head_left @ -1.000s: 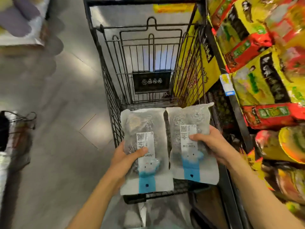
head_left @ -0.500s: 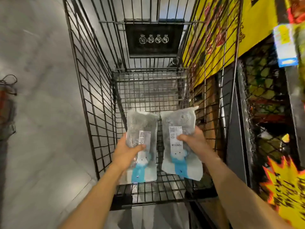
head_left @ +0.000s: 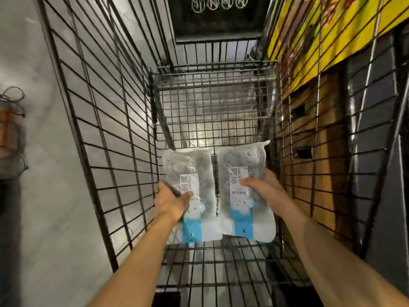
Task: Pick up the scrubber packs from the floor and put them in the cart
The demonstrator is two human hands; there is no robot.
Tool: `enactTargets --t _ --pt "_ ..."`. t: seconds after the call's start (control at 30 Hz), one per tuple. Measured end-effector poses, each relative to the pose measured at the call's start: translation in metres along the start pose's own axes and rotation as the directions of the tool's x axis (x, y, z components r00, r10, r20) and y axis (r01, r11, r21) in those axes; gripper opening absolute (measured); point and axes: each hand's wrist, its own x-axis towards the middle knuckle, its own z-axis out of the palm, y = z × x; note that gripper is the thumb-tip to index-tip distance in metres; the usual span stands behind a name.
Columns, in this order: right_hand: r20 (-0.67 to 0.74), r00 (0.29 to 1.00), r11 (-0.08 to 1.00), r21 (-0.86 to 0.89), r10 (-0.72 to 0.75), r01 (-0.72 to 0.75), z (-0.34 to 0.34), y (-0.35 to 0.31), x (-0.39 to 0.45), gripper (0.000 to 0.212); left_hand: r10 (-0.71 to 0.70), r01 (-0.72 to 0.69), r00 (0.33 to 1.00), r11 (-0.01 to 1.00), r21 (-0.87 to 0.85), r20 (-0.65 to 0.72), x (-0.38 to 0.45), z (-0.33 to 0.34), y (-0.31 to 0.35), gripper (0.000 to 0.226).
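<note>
Left hand (head_left: 171, 201) grips left scrubber pack (head_left: 190, 191), thumb curled across label, frame centre, inside wire cart (head_left: 106, 134). Right hand (head_left: 263, 189) pinches right scrubber pack (head_left: 245, 191) just beside it. Both packs' long axes run bottom-to-top of frame, blue ends toward person, clear ends toward cart's far end.

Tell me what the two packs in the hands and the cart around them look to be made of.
Scrubber packs: thin clear plastic film, glossy and crinkled, with a printed white and blue label; the grey tangled coils inside look like metal wire scourers, though blur leaves that open.

Cart: dark coated metal wire, seemingly steel, welded in a grid, with slight sheen on the bars.
</note>
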Motion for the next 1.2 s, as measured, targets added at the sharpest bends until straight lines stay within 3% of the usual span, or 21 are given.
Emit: enactTargets --t 0.1,0.2,0.27,0.33,0.47,0.63,0.73,0.9,1.07,1.13,1.2 --pt "-0.059 0.998 0.999 -0.038 -0.039 0.037 0.002 0.002 -0.001 0.047 0.022 -0.02 0.999 0.998 0.065 -0.029 -0.008 0.003 0.004 0.061" --pt "-0.216 0.971 0.978 -0.198 -0.106 0.063 0.001 0.001 -0.008 0.094 0.129 -0.12 0.991 0.977 0.177 -0.036 -0.021 0.002 0.01 0.064" --pt "-0.253 0.962 0.958 -0.285 -0.103 0.028 -0.001 -0.005 -0.022 0.109 0.233 -0.225 0.973 0.952 0.206 -0.011 -0.036 -0.004 0.022 0.064" --pt "-0.206 0.973 0.971 -0.23 -0.109 0.06 -0.005 -0.013 -0.043 0.103 0.355 -0.352 0.934 0.909 0.222 0.029 -0.052 -0.014 0.037 0.063" --pt "-0.161 0.972 0.97 -0.197 -0.174 0.141 -0.009 -0.037 -0.106 0.069 0.505 -0.538 0.84 0.822 0.184 0.2 -0.091 -0.046 0.075 0.062" --pt "-0.281 0.916 0.955 -0.161 -0.287 0.25 -0.021 -0.059 -0.209 0.071 0.664 -0.718 0.689 0.679 0.149 0.291 -0.152 -0.087 0.116 0.05" --pt "-0.414 0.843 0.937 -0.098 -0.345 0.335 -0.025 -0.061 -0.282 0.061 0.72 -0.818 0.554 0.565 0.112 0.417 -0.188 -0.107 0.133 0.052" --pt "-0.684 0.663 0.891 0.044 -0.304 0.453 -0.009 -0.018 -0.404 0.053 0.69 -0.946 0.252 0.325 0.021 0.678 -0.255 -0.118 0.143 0.045" --pt "-0.893 0.449 0.839 0.225 -0.026 0.495 0.051 0.089 -0.529 0.057 0.474 -0.992 -0.04 0.087 -0.091 0.879 -0.354 -0.095 0.1 0.046" --pt "-0.929 0.346 0.821 0.296 0.13 0.488 0.089 0.142 -0.575 0.059 0.351 -0.986 -0.168 -0.057 -0.158 0.921 -0.399 -0.081 0.064 0.048" --pt "-0.93 0.224 0.804 0.365 0.292 0.469 0.134 0.194 -0.616 0.061 0.199 -0.929 -0.315 -0.263 -0.259 0.928 -0.443 -0.064 0.021 0.055"
